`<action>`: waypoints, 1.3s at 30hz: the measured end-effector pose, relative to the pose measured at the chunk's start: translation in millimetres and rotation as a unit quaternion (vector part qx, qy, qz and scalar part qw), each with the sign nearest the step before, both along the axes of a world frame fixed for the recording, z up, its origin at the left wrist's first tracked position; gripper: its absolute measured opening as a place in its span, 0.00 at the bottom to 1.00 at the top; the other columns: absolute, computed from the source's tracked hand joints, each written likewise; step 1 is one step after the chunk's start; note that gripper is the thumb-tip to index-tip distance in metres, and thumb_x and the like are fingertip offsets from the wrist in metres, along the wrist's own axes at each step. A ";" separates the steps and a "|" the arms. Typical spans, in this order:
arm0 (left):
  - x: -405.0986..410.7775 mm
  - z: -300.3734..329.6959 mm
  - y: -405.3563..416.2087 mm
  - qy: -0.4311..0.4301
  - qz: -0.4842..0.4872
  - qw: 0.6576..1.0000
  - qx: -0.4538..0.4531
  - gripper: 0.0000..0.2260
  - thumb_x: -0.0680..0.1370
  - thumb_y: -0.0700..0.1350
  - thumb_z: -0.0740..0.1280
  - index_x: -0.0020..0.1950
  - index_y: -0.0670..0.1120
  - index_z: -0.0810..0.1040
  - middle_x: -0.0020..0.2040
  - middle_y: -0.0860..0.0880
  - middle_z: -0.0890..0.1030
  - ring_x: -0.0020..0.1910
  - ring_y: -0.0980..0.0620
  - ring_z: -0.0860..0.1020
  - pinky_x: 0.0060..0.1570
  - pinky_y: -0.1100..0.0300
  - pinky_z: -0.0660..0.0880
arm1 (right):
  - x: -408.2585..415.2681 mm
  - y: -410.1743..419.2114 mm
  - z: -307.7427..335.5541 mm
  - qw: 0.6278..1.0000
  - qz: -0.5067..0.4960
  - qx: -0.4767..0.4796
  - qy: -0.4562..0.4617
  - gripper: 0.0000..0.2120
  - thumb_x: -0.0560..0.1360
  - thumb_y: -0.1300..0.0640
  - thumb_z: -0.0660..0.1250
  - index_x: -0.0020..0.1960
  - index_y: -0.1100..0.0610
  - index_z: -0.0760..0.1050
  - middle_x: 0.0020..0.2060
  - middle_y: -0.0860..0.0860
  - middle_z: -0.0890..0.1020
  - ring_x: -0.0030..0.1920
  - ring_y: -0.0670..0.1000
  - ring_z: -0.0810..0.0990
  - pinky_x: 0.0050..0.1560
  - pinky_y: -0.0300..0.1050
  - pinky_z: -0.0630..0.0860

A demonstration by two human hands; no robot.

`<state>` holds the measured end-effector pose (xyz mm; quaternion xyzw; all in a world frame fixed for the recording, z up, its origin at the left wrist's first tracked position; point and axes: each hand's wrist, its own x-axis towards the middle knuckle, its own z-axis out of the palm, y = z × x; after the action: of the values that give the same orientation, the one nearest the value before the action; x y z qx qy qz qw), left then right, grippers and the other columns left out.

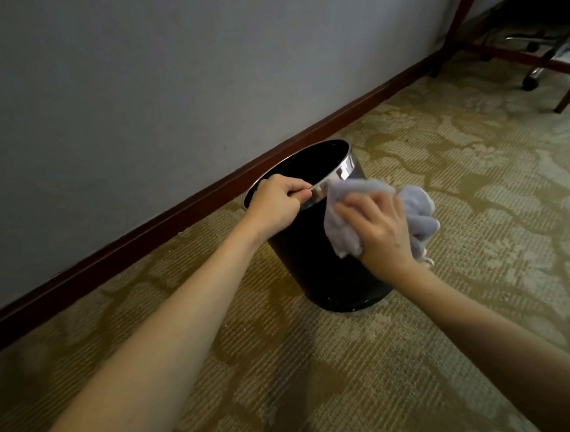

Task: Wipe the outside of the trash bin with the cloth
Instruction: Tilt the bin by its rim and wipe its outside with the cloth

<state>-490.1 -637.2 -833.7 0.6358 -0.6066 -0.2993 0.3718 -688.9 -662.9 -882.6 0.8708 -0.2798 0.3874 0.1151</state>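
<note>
A black round trash bin with a shiny metal rim stands on the carpet near the wall, tilted slightly toward me. My left hand grips the near left part of the rim, fingers curled over its edge. A crumpled pale grey cloth lies against the bin's upper right side, just under the rim. My right hand presses the cloth against the bin's outer wall, with the fingers spread over the cloth and bunched fabric sticking out past them on the right.
A grey wall with a dark red-brown baseboard runs diagonally behind the bin. Patterned green-beige carpet covers the floor. At the top right stand wooden furniture legs and an office chair's wheeled base.
</note>
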 end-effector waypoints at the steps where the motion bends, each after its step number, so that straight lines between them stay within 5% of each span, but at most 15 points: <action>1: -0.9 0.5 0.1 -0.003 0.001 1.000 -0.003 0.09 0.79 0.42 0.65 0.54 0.49 0.84 0.48 0.51 0.84 0.51 0.54 0.80 0.57 0.50 0.76 | -6.1 5.1 -12.7 0.999 0.010 -0.019 0.026 0.10 0.74 0.59 0.66 0.53 0.59 0.81 0.50 0.56 0.83 0.51 0.57 0.71 0.45 0.54 0.70; 8: -18.4 -1.8 -4.0 -0.027 -0.014 1.000 0.008 0.10 0.78 0.45 0.66 0.58 0.49 0.82 0.54 0.51 0.83 0.57 0.52 0.78 0.61 0.53 0.73 | -50.1 31.2 -62.1 0.955 0.074 -0.041 0.283 0.15 0.71 0.58 0.67 0.58 0.55 0.77 0.53 0.50 0.80 0.51 0.54 0.74 0.49 0.51 0.73; 11: -26.4 -3.3 -7.9 -0.047 -0.010 0.999 -0.014 0.10 0.78 0.45 0.66 0.58 0.49 0.82 0.54 0.51 0.83 0.57 0.52 0.78 0.60 0.51 0.74 | -45.5 25.4 -47.1 0.961 0.083 -0.011 0.265 0.13 0.71 0.56 0.67 0.55 0.55 0.78 0.51 0.50 0.79 0.49 0.53 0.71 0.49 0.49 0.69; 15: -29.6 -1.2 -16.0 -0.067 0.014 0.997 -0.020 0.09 0.77 0.46 0.67 0.54 0.51 0.84 0.49 0.52 0.84 0.52 0.52 0.80 0.56 0.53 0.75 | -28.1 13.3 -17.1 0.992 0.028 0.023 0.124 0.14 0.72 0.59 0.61 0.53 0.59 0.80 0.49 0.55 0.81 0.49 0.55 0.71 0.46 0.54 0.72; 19: -27.6 -0.8 -15.1 -0.083 0.015 0.996 -0.018 0.08 0.77 0.47 0.67 0.52 0.52 0.85 0.48 0.53 0.85 0.51 0.53 0.80 0.50 0.59 0.73 | -13.6 14.5 -15.3 0.998 0.008 0.013 0.053 0.11 0.71 0.59 0.68 0.53 0.60 0.79 0.50 0.55 0.81 0.47 0.56 0.70 0.44 0.52 0.68; 27: -28.0 -2.9 -12.2 -0.060 -0.033 0.998 -0.012 0.07 0.78 0.45 0.66 0.53 0.52 0.83 0.44 0.61 0.81 0.51 0.56 0.77 0.54 0.54 0.73 | -37.7 37.4 -53.0 0.953 0.074 -0.016 0.292 0.19 0.68 0.57 0.70 0.58 0.54 0.76 0.54 0.51 0.80 0.52 0.55 0.77 0.48 0.52 0.77; 33: -31.0 -0.4 -15.6 -0.091 -0.015 0.995 -0.031 0.07 0.77 0.45 0.66 0.47 0.52 0.84 0.39 0.58 0.82 0.42 0.58 0.79 0.44 0.56 0.74 | -36.7 6.4 -6.5 0.993 0.013 0.098 0.071 0.18 0.67 0.58 0.65 0.56 0.60 0.78 0.50 0.56 0.79 0.47 0.57 0.70 0.44 0.54 0.71; 39: -28.0 3.5 -10.0 -0.079 -0.001 0.997 -0.024 0.08 0.78 0.44 0.65 0.45 0.53 0.84 0.35 0.59 0.80 0.39 0.59 0.77 0.40 0.58 0.72 | -29.7 -17.4 23.8 0.965 -0.025 0.234 -0.115 0.14 0.69 0.61 0.68 0.55 0.61 0.79 0.49 0.55 0.74 0.50 0.56 0.72 0.51 0.50 0.70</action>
<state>-518.1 -647.2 -830.2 0.6476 -0.6417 -0.2341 0.3379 -718.6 -680.2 -858.8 0.8157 -0.3959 0.4057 -0.1149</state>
